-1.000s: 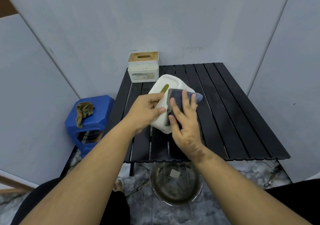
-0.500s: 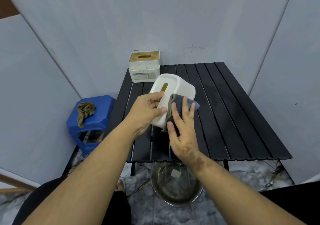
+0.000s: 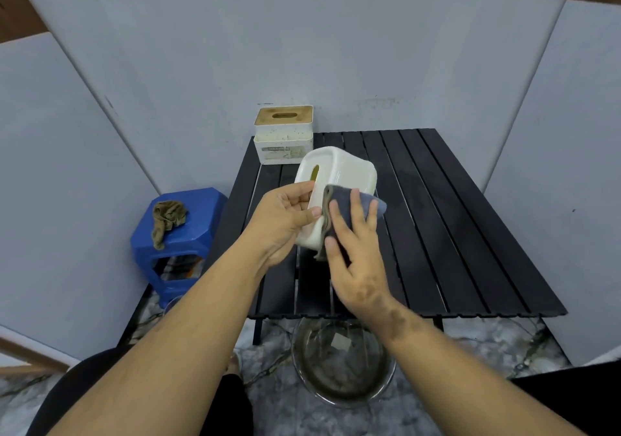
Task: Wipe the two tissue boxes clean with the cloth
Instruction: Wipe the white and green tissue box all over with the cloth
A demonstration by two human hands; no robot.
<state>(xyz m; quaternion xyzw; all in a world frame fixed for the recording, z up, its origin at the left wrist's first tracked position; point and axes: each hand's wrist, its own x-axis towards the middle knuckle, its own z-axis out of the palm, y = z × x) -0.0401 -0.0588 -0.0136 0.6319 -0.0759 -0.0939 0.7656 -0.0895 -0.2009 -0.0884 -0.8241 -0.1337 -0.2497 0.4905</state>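
A white rounded tissue box (image 3: pixel 339 173) is tipped on its side above the black slatted table (image 3: pixel 453 234), its slot facing left. My left hand (image 3: pixel 285 220) grips its near left end, thumb on the side. My right hand (image 3: pixel 356 251) presses a dark grey-blue cloth (image 3: pixel 341 200) flat against the box's near side with straight, spread fingers. A second tissue box (image 3: pixel 284 135), white and speckled with dirt and with a tan lid, stands upright at the table's far left corner.
A blue plastic stool (image 3: pixel 181 234) with a crumpled brown rag (image 3: pixel 168 217) on it stands left of the table. A clear basin (image 3: pixel 342 365) of murky water sits on the floor below the table's near edge. Grey panels close in on three sides.
The white box has turned so that its side faces me more. My right hand and the cloth have slid down and toward me along that side. The left hand keeps its hold.
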